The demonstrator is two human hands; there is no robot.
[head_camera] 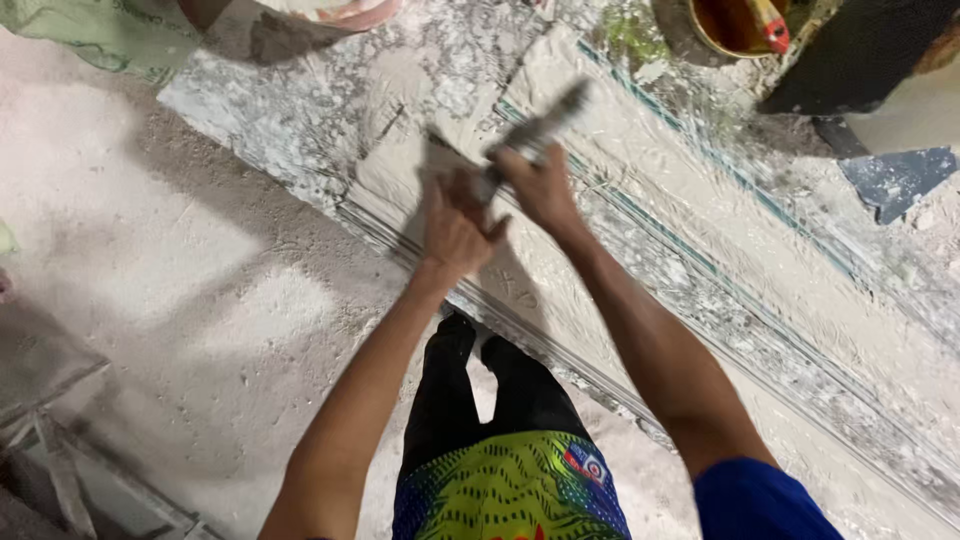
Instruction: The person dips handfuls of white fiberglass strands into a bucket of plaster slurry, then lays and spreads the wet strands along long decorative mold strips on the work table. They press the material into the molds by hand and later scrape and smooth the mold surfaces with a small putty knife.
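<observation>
Dust-grey concrete floor (pixel 180 260) at left, pale and scuffed. Left hand (pixel 455 232) clenched on a flat, plaster-caked scraper blade (pixel 445 165), pressed to a long plaster-smeared slab with teal edge stripes (pixel 700 230). Right hand (pixel 540 185) just beside, closed around a grey, plaster-crusted tool handle (pixel 535 130) angled up-right above the slab. Step judged: spreading or scraping plaster on the slab near its left end, both tools meeting. Next move likely needs steady, even pressure along the slab. Yellow bucket with red-handled tool (pixel 735 25) at top right, well apart.
</observation>
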